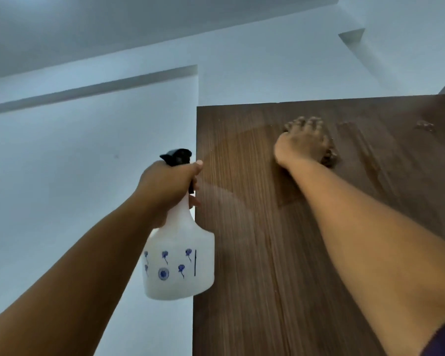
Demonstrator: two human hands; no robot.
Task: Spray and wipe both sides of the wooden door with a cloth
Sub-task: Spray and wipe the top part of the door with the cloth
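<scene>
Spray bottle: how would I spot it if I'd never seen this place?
Find the big brown wooden door against the pale wall. Just off the door's left edge, the left hand holds up the spray bottle by its neck. It is the only white thing with a black nozzle and small blue flower prints.

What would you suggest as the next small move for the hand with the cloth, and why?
Probably sweep the right hand, pressing the cloth on the door, rightward toward the droplets near the top edge, since they look unwiped.
</scene>
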